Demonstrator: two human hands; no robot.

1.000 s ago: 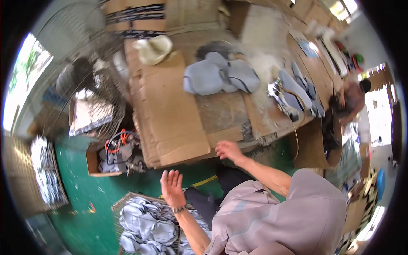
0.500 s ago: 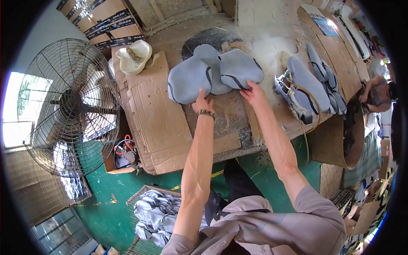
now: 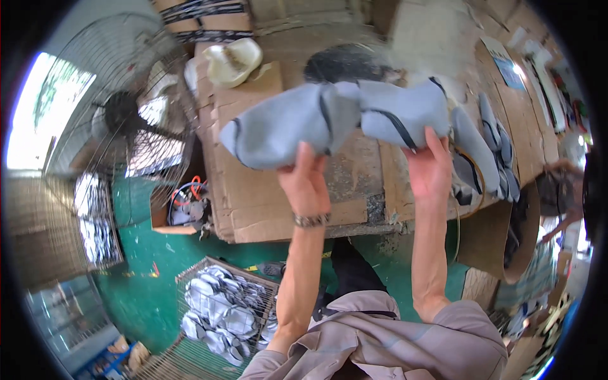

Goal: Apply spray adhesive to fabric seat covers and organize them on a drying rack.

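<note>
A wide workbench point(image 3: 266, 202) covered in flattened brown cardboard fills the upper middle of the overhead view, standing on a green floor. To the left stands a large round metal cage fan point(image 3: 120, 114). Below the bench, beside the person's legs, a wire basket point(image 3: 190, 272) holds a heap of grey shoe-upper pieces point(image 3: 221, 310).

Both of the person's arms stretch up over the bench. Between them they hold a bundle of grey-blue fabric shoe uppers with black trim point(image 3: 335, 120), raised above the cardboard. The left hand point(image 3: 307, 183) grips the lower edge of the bundle's left part, fingers closed on the fabric. The right hand point(image 3: 430, 168) clasps the right part, fingers curled over its edge. A metal bracelet point(image 3: 310, 220) circles the left wrist.

To the right, more grey-blue uppers point(image 3: 487, 145) lie in a row on the bench. A cream-coloured moulded shoe piece point(image 3: 234, 60) rests at the bench's far left corner.

The step in hand looks like lifting a batch of uppers off the bench. The next move likely calls for keeping both grips firm so no piece slips loose, and carrying the bundle clear of the bench edge.
</note>
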